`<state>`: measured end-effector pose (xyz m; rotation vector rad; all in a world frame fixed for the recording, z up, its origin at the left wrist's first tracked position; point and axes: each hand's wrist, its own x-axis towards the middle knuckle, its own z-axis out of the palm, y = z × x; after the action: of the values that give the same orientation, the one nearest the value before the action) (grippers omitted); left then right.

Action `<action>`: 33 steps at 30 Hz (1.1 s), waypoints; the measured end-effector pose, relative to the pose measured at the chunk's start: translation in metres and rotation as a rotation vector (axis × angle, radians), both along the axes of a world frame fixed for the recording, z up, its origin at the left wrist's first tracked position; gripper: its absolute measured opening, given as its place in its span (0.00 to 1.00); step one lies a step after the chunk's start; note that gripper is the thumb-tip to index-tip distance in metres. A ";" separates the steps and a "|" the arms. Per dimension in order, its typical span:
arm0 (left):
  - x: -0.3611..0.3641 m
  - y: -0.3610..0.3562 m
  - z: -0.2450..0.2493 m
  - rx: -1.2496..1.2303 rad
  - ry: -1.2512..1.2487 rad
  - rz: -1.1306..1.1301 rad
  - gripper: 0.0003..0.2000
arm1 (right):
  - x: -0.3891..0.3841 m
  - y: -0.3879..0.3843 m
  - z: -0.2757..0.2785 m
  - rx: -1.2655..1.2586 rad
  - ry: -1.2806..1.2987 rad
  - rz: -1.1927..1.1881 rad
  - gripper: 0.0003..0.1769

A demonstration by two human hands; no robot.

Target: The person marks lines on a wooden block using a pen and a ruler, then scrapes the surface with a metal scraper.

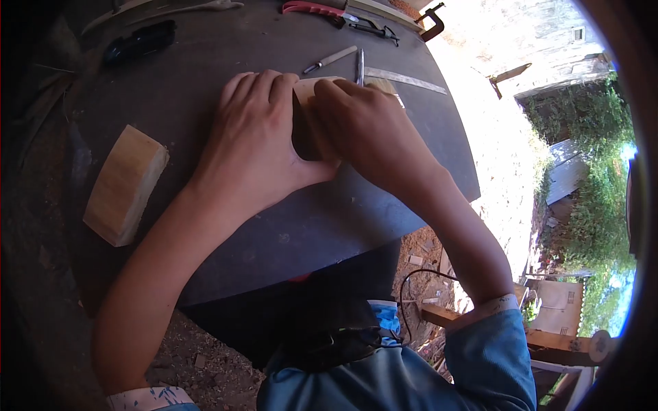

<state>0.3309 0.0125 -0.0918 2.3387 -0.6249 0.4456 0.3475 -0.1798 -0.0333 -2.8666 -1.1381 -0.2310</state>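
A piece of light wood [312, 88] lies on the dark tabletop, mostly hidden under my two hands. My left hand [257, 133] is closed on its left part, with fingers curled over the far side and the thumb stretched to the right along the near side. My right hand [367, 127] is a closed fist over the right part of the wood; whatever is inside its fingers is hidden. Just beyond the right knuckles are a slim metal rod [360, 66] and a steel ruler [406, 79]. A pencil-like marking tool [330, 59] lies farther back.
To the left rests a curved wooden block [125, 185]. Along the back are a dark tool [140, 42], a red-handled saw [314, 8], a black tool [373, 29] and a clamp [433, 22] at the table edge. Wood scraps and a cable [404, 294] lie below right.
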 end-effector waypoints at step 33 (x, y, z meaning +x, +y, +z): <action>0.004 0.004 0.014 0.061 0.056 -0.042 0.49 | 0.017 -0.038 -0.004 0.138 0.039 -0.055 0.06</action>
<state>0.3352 0.0169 -0.0782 2.3828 -0.6679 0.3453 0.3648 -0.2178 -0.0378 -2.7714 -0.9957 -0.2439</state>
